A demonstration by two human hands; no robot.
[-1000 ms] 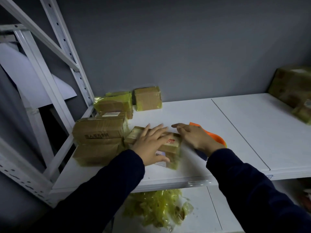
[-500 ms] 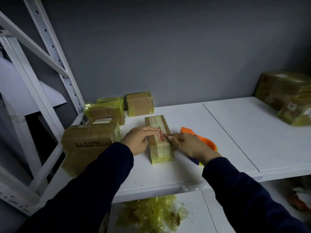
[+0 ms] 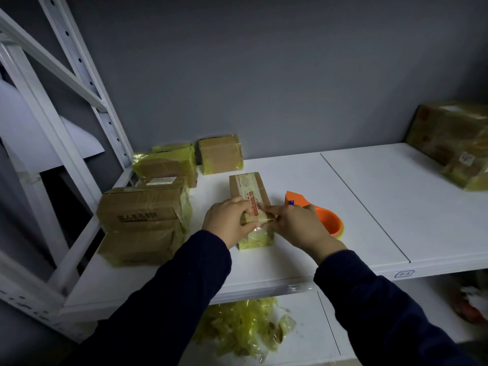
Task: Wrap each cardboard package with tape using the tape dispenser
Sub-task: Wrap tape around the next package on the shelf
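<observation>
White shelf (image 3: pixel 369 207) carries everything. Approx 5 taped boxes (image 3: pixel 142 207) stacked at 9 o'clock, 2 far boxes (image 3: pixel 454 143) at 2, prob set aside. One box (image 3: pixel 248 191) centre, left hand (image 3: pixel 227 220) & right hand (image 3: pixel 295 225) both clamped on its near end, prob to steady it. One tape dispenser (image 3: pixel 326 221) idle at 3

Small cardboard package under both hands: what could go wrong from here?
1. The yellowish clear tape looks crinkled at the near end of the small brown cardboard package, where the left hand and right hand grip it. It may crease or stick to the fingers.
2. The orange plastic tape dispenser lies on the white shelf close beside the right hand. A wrist swing could knock it away.
</observation>
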